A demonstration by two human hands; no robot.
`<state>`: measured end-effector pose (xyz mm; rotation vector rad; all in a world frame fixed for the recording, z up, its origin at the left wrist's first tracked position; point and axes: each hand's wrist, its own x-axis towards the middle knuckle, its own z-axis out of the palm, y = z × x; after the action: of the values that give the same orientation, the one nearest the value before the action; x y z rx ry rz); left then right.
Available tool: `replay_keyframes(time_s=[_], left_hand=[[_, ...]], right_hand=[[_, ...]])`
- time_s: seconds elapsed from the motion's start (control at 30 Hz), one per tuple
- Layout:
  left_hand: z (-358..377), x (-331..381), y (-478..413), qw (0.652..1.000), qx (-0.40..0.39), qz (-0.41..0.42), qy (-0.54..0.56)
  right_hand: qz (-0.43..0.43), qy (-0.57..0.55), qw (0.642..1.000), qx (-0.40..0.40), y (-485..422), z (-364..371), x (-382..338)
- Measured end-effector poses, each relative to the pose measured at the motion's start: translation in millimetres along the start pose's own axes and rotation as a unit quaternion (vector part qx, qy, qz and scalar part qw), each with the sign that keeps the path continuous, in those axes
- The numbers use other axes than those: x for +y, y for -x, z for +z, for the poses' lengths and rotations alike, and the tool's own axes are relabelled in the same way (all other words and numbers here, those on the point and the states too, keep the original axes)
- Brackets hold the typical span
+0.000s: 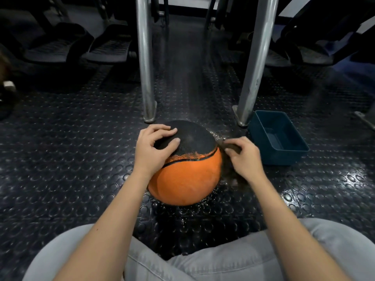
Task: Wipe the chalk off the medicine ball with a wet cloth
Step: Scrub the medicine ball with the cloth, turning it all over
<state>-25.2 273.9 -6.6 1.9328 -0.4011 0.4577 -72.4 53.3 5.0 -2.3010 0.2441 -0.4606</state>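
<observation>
An orange and black medicine ball (186, 177) sits on the studded black floor in front of my knees. My left hand (152, 147) rests on its black top left with fingers curved over the surface. My right hand (243, 157) grips a dark brown cloth (230, 173) against the ball's right side; the cloth hangs down below the hand, blurred. Water droplets glisten on the floor around the ball.
A dark teal plastic tub (278, 138) stands on the floor to the right of the ball. Two metal legs (146, 57) (255, 61) rise just behind the ball. Dark gym machine pedals (60, 47) lie further back left and right. My grey-trousered knees fill the bottom.
</observation>
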Motion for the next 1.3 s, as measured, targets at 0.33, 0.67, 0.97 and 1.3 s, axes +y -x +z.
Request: replay_keyframes(time_s=[0.33,0.67,0.97,1.3], left_hand=[[21,10,-2,0.985,-0.035,0.132,-0.108],[19,18,-3,0.99,-0.038,-0.052,-0.122],[16,9,-6,0.984,-0.052,-0.024,-0.168],[35,16,-10,0.968,-0.131,0.035,-0.211]], right_hand=[[0.032,-0.038,0.998,-0.029,-4,-24,13],[-0.047,-0.112,0.992,0.046,1,-10,-13],[-0.187,0.003,0.982,0.002,17,38,-27],[-0.136,0.027,0.987,0.077,6,3,-21]])
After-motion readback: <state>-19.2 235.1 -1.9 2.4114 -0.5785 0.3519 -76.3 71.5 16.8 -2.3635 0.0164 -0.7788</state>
